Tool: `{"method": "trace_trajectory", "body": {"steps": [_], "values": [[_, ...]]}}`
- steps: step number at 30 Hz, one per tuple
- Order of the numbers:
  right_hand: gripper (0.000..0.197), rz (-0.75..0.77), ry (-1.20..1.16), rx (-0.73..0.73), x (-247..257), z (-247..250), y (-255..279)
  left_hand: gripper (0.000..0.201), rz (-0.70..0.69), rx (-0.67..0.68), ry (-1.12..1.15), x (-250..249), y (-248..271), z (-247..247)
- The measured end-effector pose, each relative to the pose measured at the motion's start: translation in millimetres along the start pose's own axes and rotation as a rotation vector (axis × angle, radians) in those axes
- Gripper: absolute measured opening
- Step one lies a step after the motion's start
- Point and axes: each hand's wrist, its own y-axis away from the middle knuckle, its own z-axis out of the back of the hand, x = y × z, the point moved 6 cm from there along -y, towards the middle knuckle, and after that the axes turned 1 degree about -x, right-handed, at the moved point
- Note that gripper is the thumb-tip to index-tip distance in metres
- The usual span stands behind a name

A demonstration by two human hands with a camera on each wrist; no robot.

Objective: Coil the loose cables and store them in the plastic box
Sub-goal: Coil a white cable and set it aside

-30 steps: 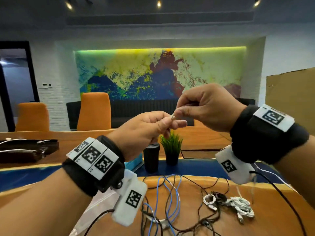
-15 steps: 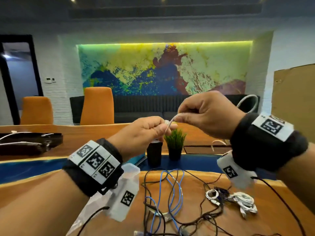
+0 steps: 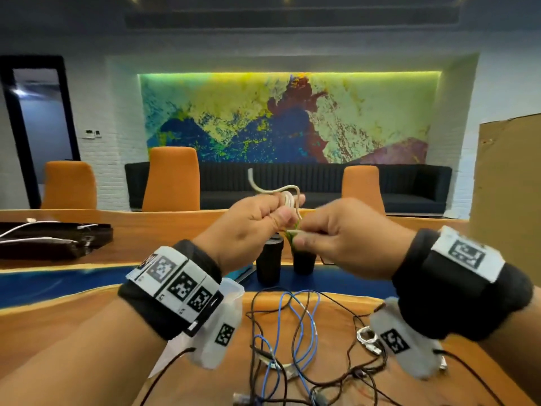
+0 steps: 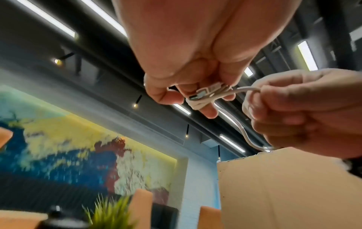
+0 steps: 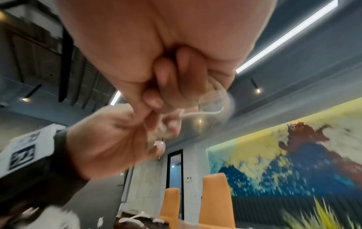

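Both hands are raised above the wooden table (image 3: 73, 323). My left hand (image 3: 285, 209) pinches a small coil of white cable (image 3: 288, 199), and a loose end curls up above it. In the left wrist view the coil and its connector (image 4: 203, 96) sit between the left fingertips. My right hand (image 3: 298, 235), close on the right and slightly lower, pinches the same cable; its fingers (image 5: 166, 86) are curled tight. A clear plastic box (image 3: 234, 291) lies on the table, mostly hidden under my left wrist. Loose blue cable (image 3: 304, 326) and black cables (image 3: 260, 341) lie tangled below.
A coiled white cable (image 3: 366, 336) lies near my right wrist. A black cup (image 3: 269, 259) and a small potted plant (image 3: 303, 259) stand behind the hands. A dark tray (image 3: 52, 238) with white cables is at far left, and a cardboard sheet (image 3: 509, 194) stands at right.
My right hand has swung from above the left hand's fingertips to below and beside them, carrying the white cable round. More cable now sits bunched in my left hand.
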Motion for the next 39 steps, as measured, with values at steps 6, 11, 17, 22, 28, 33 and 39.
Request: {"method": "trace_trajectory", "body": {"steps": [6,11,17,22,28,33,39], "values": [[0.011,0.012,-0.033,-0.185,-0.1,45.1,-6.8,0.030,0.158,0.111,0.250,12.2,9.7,-12.8],[0.012,-0.052,-0.239,-0.326,-30.6,45.0,-10.3,0.027,0.245,0.214,0.802,9.2,22.2,-17.3],[0.019,-0.191,-0.338,-0.217,-45.5,-24.1,3.2,0.022,0.192,-0.047,0.998,1.8,10.7,-4.4],[0.023,-0.083,-0.063,-0.011,-8.4,-33.8,9.2,0.026,-0.010,-0.059,0.074,12.6,1.8,-20.6],[0.019,-0.132,0.092,-0.147,-17.1,2.9,11.0,0.031,-0.031,0.069,-0.227,10.2,1.6,-22.8],[0.013,-0.086,-0.067,-0.252,-30.5,3.6,7.8,0.030,0.275,0.106,0.461,26.4,3.6,-38.4],[0.026,0.004,-0.188,-0.375,-44.6,-27.2,12.0,0.018,0.373,-0.029,0.857,30.4,-5.6,-55.6]]}}
